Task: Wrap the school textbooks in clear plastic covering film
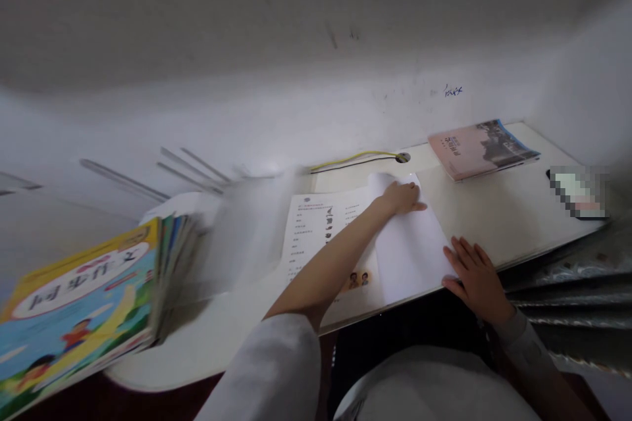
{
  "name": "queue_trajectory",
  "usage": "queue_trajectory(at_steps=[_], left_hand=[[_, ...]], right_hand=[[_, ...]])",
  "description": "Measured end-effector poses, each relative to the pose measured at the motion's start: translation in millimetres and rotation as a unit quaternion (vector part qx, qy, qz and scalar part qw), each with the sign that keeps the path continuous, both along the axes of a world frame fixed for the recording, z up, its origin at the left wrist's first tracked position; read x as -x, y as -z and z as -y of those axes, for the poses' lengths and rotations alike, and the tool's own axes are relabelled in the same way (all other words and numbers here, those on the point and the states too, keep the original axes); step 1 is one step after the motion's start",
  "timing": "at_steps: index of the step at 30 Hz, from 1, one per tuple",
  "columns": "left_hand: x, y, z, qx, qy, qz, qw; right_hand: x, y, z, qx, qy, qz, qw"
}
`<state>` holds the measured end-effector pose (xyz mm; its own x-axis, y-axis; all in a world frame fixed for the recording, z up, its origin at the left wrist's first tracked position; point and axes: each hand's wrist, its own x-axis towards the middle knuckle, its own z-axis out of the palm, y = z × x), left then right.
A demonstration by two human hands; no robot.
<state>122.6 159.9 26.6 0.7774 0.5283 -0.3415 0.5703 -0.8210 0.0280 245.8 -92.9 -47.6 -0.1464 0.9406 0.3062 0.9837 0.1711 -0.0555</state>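
An open book (296, 253) lies near the front edge of the white desk, with printed text and small pictures on its left page. On the right is a blank white sheet (405, 256), slightly curled at its upper left corner. My left hand (402, 198) reaches across the book and rests palm down on the upper part of this sheet, thumb out and fingers partly bent. With its fingers spread, my right hand (476, 279) touches the sheet's lower right edge by the desk's front edge. Neither hand visibly grips anything.
A pink-covered book (476, 151) lies at the back right, with a phone (577, 194) to its right. Beside a cable hole (403, 158) runs a yellow cable (355, 158). Several upright books, one with a colourful cover (89, 302), stand at left. A wall (296, 99) closes the back.
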Motion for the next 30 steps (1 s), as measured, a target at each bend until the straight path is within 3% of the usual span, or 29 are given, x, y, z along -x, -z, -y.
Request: queue_trajectory(at_steps=[7, 22, 30], left_hand=[[6.1, -8.3, -8.3, 0.023, 0.034, -0.011, 0.999], [-7.9, 16.2, -9.5, -0.087, -0.038, 0.064, 0.993], [-8.6, 12.8, -13.3, -0.09, -0.071, 0.072, 0.991]], right_hand=[[2.3, -3.7, -0.1, 0.009, 0.001, 0.005, 1.0], [2.9, -2.2, -0.5, 0.0, 0.007, 0.019, 1.0], [2.4, -0.8, -1.0, 0.003, 0.01, 0.016, 1.0]])
